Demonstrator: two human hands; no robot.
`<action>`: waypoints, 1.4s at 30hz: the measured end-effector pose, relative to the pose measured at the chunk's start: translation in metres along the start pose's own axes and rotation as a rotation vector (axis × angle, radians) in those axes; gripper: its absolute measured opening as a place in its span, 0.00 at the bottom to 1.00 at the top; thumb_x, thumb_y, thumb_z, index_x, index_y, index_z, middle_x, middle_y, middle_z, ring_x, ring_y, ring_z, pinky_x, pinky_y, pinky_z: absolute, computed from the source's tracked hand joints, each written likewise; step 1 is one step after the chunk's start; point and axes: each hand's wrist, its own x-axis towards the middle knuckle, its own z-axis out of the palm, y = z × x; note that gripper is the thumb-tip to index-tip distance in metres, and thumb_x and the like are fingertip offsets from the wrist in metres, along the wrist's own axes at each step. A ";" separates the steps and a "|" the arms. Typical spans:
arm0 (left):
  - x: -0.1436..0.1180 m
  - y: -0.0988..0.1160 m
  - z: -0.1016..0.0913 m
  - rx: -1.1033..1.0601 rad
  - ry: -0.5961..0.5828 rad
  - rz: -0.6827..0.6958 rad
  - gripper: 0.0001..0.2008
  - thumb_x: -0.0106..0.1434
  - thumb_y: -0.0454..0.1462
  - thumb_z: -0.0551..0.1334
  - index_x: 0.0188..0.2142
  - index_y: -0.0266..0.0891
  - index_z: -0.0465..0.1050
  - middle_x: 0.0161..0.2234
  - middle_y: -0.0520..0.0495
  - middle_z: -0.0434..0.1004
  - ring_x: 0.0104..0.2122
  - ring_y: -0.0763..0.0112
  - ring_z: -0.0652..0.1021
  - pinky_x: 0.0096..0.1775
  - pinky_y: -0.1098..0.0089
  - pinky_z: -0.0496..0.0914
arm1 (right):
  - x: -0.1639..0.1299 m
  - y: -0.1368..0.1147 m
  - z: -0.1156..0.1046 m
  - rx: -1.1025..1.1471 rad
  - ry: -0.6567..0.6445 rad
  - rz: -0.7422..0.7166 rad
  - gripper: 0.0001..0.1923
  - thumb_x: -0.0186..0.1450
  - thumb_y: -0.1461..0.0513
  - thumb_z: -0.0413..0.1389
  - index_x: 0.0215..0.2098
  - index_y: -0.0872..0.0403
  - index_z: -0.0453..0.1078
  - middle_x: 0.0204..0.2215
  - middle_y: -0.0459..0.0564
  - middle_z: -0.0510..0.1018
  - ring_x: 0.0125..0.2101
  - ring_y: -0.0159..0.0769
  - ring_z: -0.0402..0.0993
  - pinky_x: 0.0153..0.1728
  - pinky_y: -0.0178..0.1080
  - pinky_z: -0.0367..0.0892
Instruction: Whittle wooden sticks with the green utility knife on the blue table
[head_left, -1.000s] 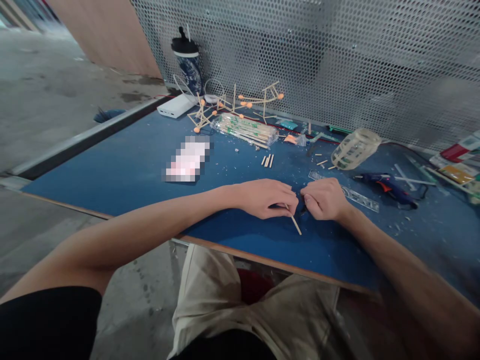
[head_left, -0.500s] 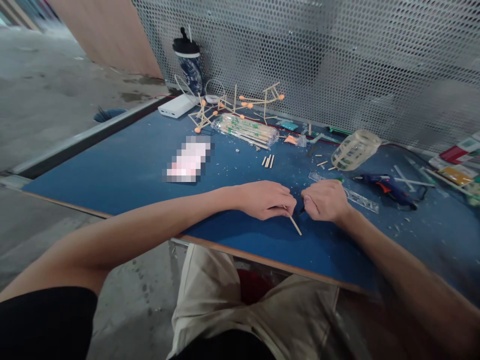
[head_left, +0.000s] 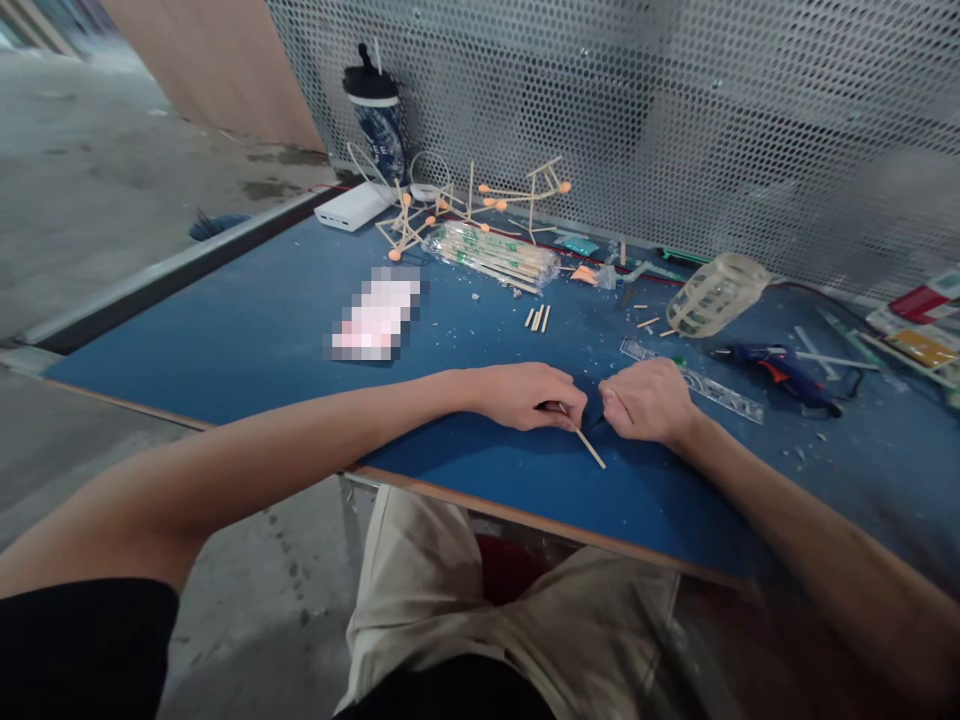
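Note:
My left hand [head_left: 534, 397] rests on the blue table, fingers closed in a pinch round a thin wooden stick [head_left: 591, 449]. The stick's free end slants down toward the table's front edge. Close beside it, my right hand [head_left: 646, 402] is curled into a fist. A small dark tip [head_left: 598, 423] pokes out from under that fist toward the stick; the rest of it is hidden, so its kind does not show. Behind the right hand lies a clear ruler [head_left: 726, 397], partly covered by it. Several short cut sticks [head_left: 538, 319] lie in a group beyond my hands.
A glue gun [head_left: 780, 376] and a translucent ribbed container [head_left: 716, 295] lie to the right. Farther back are a bag of sticks [head_left: 491, 255], a stick frame with orange joints [head_left: 487, 203], a white power bank [head_left: 354, 207] and a lidded cup [head_left: 379, 125]. A perforated metal panel [head_left: 600, 90] stands behind.
Both hands stay nearly in place. My left fingers have shifted slightly left, and the gap between the two hands is a little wider. The view has moved slightly.

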 end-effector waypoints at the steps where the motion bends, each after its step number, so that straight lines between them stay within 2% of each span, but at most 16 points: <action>1: 0.000 0.000 0.000 -0.006 -0.002 -0.001 0.07 0.72 0.37 0.59 0.40 0.40 0.76 0.34 0.46 0.76 0.35 0.71 0.76 0.40 0.72 0.68 | 0.000 0.000 0.000 -0.001 0.000 -0.002 0.20 0.66 0.62 0.45 0.16 0.53 0.63 0.14 0.45 0.71 0.18 0.30 0.56 0.26 0.39 0.45; 12: 0.002 -0.001 -0.001 -0.001 -0.012 -0.008 0.09 0.72 0.38 0.58 0.39 0.41 0.76 0.35 0.44 0.78 0.37 0.69 0.76 0.42 0.71 0.68 | 0.006 -0.014 -0.003 -0.009 0.039 -0.043 0.19 0.64 0.62 0.47 0.16 0.52 0.62 0.14 0.44 0.71 0.18 0.31 0.60 0.25 0.39 0.47; 20: 0.005 0.001 -0.003 -0.065 0.018 0.012 0.08 0.72 0.37 0.59 0.39 0.41 0.77 0.38 0.43 0.80 0.38 0.68 0.78 0.42 0.71 0.69 | -0.005 0.006 -0.004 0.066 -0.005 0.027 0.19 0.66 0.63 0.44 0.18 0.52 0.64 0.14 0.43 0.69 0.17 0.30 0.59 0.25 0.39 0.47; 25: 0.006 0.001 -0.003 -0.048 0.000 0.014 0.08 0.72 0.38 0.58 0.39 0.42 0.75 0.37 0.45 0.78 0.37 0.69 0.77 0.41 0.71 0.68 | -0.006 0.003 0.000 0.056 -0.020 0.013 0.18 0.65 0.64 0.46 0.17 0.52 0.59 0.13 0.43 0.67 0.17 0.30 0.57 0.25 0.39 0.46; 32: 0.006 0.001 -0.003 -0.076 0.004 0.004 0.07 0.71 0.37 0.59 0.39 0.42 0.76 0.36 0.47 0.79 0.36 0.70 0.77 0.40 0.71 0.68 | -0.004 0.006 -0.002 0.064 -0.020 0.003 0.18 0.65 0.63 0.46 0.17 0.52 0.58 0.14 0.44 0.67 0.18 0.31 0.57 0.25 0.39 0.45; 42: 0.006 0.000 -0.003 -0.102 0.015 0.010 0.06 0.70 0.36 0.60 0.39 0.43 0.77 0.35 0.47 0.80 0.34 0.70 0.77 0.39 0.71 0.68 | -0.005 0.005 -0.003 0.099 -0.079 0.044 0.18 0.65 0.63 0.44 0.17 0.52 0.62 0.14 0.45 0.68 0.19 0.31 0.57 0.26 0.40 0.44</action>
